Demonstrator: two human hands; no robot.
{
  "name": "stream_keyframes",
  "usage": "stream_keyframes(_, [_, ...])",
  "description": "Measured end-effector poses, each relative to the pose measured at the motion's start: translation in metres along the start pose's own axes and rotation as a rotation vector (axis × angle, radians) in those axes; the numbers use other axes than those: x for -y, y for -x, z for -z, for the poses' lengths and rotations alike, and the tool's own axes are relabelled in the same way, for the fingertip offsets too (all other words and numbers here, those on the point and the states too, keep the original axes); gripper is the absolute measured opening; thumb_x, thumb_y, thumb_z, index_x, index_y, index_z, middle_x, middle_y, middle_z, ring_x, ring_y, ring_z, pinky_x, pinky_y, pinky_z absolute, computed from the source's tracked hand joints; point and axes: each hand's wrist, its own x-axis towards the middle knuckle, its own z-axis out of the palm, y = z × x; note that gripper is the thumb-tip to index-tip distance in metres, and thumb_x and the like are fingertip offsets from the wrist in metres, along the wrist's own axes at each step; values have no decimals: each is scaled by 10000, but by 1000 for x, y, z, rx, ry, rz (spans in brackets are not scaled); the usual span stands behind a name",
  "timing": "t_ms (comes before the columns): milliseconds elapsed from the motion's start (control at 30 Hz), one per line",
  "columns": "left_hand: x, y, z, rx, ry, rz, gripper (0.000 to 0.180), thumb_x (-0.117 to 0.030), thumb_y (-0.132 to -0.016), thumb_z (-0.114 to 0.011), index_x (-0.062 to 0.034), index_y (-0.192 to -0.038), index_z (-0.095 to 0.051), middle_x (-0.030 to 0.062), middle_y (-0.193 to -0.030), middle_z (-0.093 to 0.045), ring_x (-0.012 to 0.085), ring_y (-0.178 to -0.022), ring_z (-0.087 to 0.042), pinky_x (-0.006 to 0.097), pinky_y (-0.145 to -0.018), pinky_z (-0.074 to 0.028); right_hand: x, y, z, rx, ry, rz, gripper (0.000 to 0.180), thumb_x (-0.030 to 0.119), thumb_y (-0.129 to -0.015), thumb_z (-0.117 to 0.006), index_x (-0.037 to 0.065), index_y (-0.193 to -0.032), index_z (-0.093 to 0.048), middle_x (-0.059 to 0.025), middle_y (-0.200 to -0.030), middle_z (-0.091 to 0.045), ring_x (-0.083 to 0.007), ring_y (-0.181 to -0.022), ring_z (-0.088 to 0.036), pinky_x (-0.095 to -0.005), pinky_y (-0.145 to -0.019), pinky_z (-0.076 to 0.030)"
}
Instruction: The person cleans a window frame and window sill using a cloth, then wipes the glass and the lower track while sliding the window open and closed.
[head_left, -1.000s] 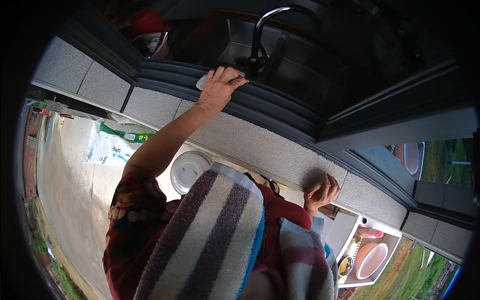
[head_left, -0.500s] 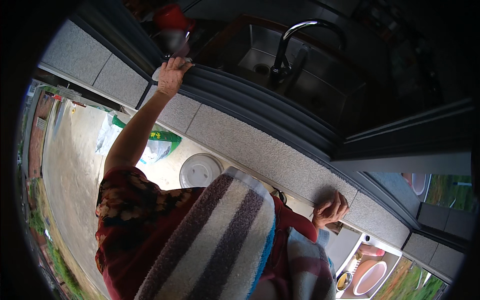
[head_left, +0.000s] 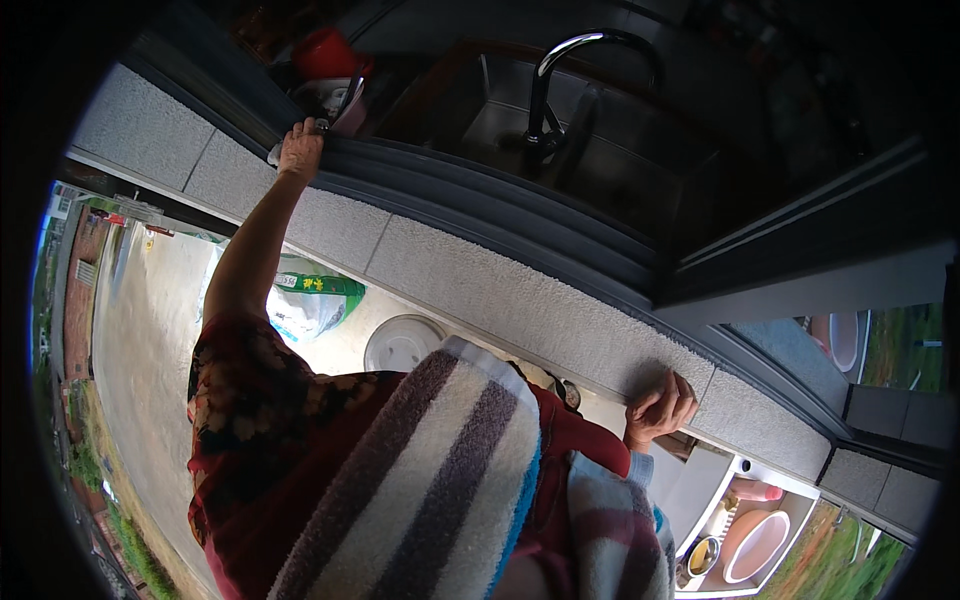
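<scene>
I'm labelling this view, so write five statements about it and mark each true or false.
1. The left hand presses a pale cloth to the dark window frame. True.
2. A curved faucet stands at the sink. True.
3. The right hand is on the faucet. False: it is at the edge of the pale sill.
4. The towel is plain green. False: it has purplish-brown and off-white stripes.
5. A red container is beyond the left hand. True.
</scene>
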Motion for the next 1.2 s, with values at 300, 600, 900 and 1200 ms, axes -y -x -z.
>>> stream_keyframes(300, [-18, 24, 30, -196, 714, 191, 338, 0, -840, -593, -112, -1145, -683, 135, -1119, -648, 310, -990, -649, 393, -858, -528, 1, -2, 0, 18, -16, 15, 277, 109, -844, -511, 28, -1044, -683, -135, -998, -633, -311, -904, -596, -413, -817, -475])
stream_keyframes(600, [-43, 107, 58, -86, 2656, 646, 266, 2, -928, -568, -21, -1164, -689, 89, -1151, -689, 172, -950, -668, 281, -859, -532, 0, -3, 0, 44, -21, 40, 263, 101, -831, -519, 30, -1020, -689, -129, -981, -638, -302, -887, -596, -406, -808, -472])
stream_keyframes(900, [-104, 117, 66, -414, 1073, 429, 385, -245, -851, -707, -71, -1191, -660, 192, -1190, -612, 362, -1089, -592, 405, -922, -490, -1, -4, 2, 53, -16, 72, 264, 86, -822, -510, 21, -1005, -688, -128, -978, -641, -294, -885, -600, -402, -802, -466])
stream_keyframes(1200, [-136, 89, 123, -603, 1258, 136, 210, -68, -818, -708, -60, -1028, -709, 110, -1000, -666, 300, -885, -654, 349, -818, -532, 0, -4, -1, 37, -20, 57, 267, 74, -816, -505, 28, -998, -694, -123, -971, -638, -297, -879, -596, -406, -798, -465])
